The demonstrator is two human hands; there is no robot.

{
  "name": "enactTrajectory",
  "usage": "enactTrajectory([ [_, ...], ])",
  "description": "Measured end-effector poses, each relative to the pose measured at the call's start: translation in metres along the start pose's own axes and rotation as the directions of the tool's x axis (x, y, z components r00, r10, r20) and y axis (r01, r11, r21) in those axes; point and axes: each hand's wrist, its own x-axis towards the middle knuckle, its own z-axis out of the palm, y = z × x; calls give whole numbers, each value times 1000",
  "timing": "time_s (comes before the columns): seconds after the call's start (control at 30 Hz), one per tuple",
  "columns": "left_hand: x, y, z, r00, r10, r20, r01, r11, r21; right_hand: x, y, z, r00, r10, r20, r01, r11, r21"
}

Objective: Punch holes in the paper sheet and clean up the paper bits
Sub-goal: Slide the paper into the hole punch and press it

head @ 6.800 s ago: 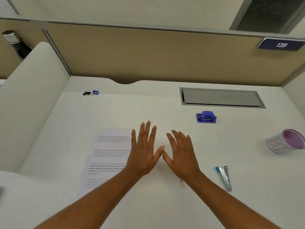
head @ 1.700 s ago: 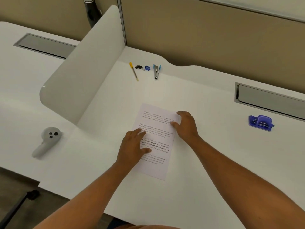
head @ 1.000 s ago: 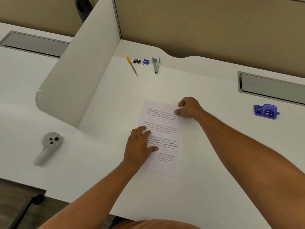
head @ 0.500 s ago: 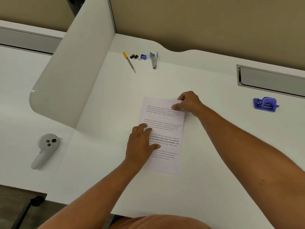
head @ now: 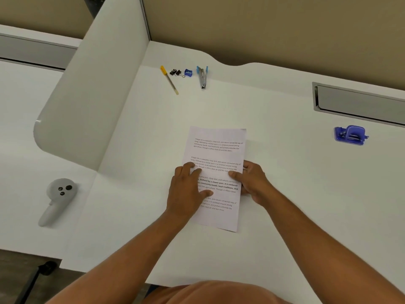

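A printed paper sheet (head: 219, 150) lies flat on the white desk (head: 285, 194), straight ahead of me. My left hand (head: 186, 191) presses on the sheet's left half with fingers spread and fairly straight. My right hand (head: 252, 183) holds the sheet's right edge about halfway down, thumb on top of the print and fingers curled at the edge. The blue hole punch (head: 350, 134) stands far to the right, well apart from both hands. No paper bits are visible.
At the back lie a yellow-capped pen (head: 169, 80), black binder clips (head: 176, 72), a blue sharpener (head: 188, 72) and a stapler (head: 202, 76). A white divider (head: 92, 95) stands at the left, with a grey controller (head: 57, 198) beyond it. A metal cable hatch (head: 359, 104) sits at the right.
My right hand has slid from the sheet's top right corner down to the middle of its right edge. My left hand has stayed on the sheet.
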Motion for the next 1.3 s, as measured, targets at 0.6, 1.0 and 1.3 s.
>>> enactTrajectory([
  [0.6,52,-3,-48,916,-201,348,401,523,-752,-21,1,-51,983,-7,183,-27,983,184],
  [1.0,39,93,14,916,-227,330,398,434,-808,-96,47,-145,995,-41,94,-5,895,446],
  [1.3,0,189,92,864,-394,312,430,256,-866,-147,115,-211,991,-111,79,4,602,798],
])
